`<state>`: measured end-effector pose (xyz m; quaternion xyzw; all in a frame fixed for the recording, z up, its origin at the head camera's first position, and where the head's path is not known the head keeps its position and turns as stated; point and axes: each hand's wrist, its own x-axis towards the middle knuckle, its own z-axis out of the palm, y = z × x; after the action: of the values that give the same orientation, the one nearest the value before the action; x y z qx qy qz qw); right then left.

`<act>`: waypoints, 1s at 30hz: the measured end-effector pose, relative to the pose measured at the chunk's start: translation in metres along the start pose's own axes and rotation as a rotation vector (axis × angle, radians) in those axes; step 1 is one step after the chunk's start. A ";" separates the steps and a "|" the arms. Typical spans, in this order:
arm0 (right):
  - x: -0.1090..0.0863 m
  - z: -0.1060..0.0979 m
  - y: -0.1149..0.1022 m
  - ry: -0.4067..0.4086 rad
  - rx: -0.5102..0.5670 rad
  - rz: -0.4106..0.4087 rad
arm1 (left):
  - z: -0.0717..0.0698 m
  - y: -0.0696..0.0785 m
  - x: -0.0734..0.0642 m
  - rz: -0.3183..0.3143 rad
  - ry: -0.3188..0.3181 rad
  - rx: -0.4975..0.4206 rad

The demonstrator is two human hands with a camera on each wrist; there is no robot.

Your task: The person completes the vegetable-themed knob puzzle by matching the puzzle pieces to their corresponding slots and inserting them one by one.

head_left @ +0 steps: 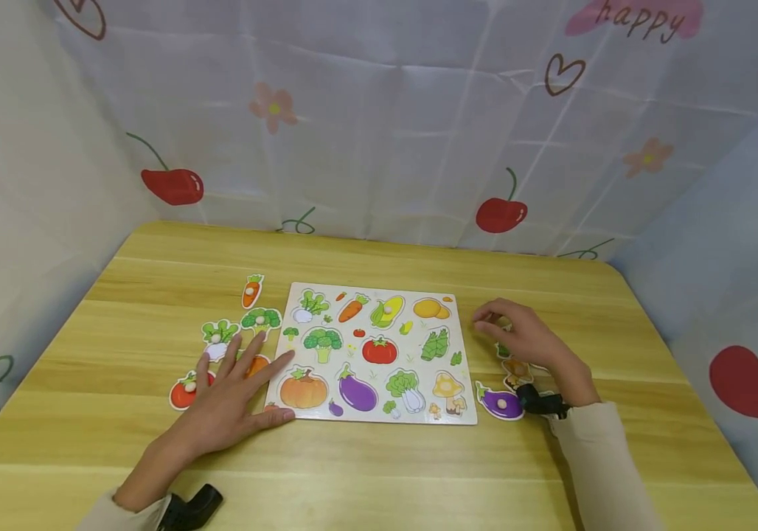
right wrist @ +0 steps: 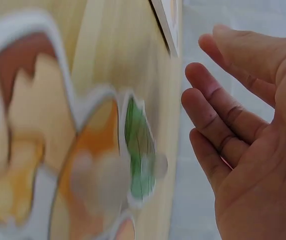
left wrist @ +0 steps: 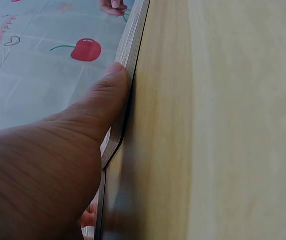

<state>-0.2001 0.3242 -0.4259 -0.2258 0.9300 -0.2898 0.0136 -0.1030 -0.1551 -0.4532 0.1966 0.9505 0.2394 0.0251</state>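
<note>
A white vegetable puzzle board (head_left: 339, 290) lies flat on the table. My left hand (head_left: 226, 405) rests on its left side with fingers spread; the thumb (left wrist: 100, 97) lies along the board's edge in the left wrist view. Around that hand are knobbed pieces: a carrot (head_left: 252, 296), broccoli (head_left: 262, 320), a white radish (head_left: 217, 350), a tomato (head_left: 182, 394) and a partly covered orange piece (head_left: 257, 366). My right hand (head_left: 528, 339) hovers off the board's right side, fingers loosely bent, holding nothing. Below it are an eggplant piece (head_left: 495, 407), a brown-orange piece (head_left: 517, 370) and a green piece (right wrist: 142, 150).
The wooden table (head_left: 379, 479) extends around the board. A printed cloth (head_left: 379, 147) with cherries and flowers hangs behind it. A corn picture (head_left: 392, 306) with a pale knob shows in the board's top row. Black wrist devices (head_left: 196, 509) sit at both cuffs.
</note>
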 end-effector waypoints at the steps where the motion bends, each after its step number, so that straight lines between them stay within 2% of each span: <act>1: -0.002 -0.002 0.001 0.000 0.005 0.006 | 0.000 0.000 0.000 0.001 0.002 -0.001; 6: -0.012 -0.014 0.005 0.017 -0.001 0.040 | 0.000 0.000 0.002 -0.002 -0.002 0.006; 15: -0.029 -0.029 0.017 0.021 0.004 0.032 | 0.001 -0.001 0.002 0.006 0.000 0.014; 18: -0.031 -0.032 0.019 0.010 -0.002 0.046 | 0.000 -0.001 0.001 0.007 -0.001 0.018; 25: -0.033 -0.031 0.026 -0.018 0.039 0.132 | 0.000 -0.001 0.000 0.007 -0.003 0.007; 30: -0.033 -0.029 0.028 -0.031 0.050 0.129 | 0.001 -0.001 0.000 0.016 0.002 0.007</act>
<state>-0.1865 0.3746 -0.4203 -0.1697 0.9348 -0.3077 0.0524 -0.1034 -0.1556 -0.4549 0.2041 0.9497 0.2364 0.0214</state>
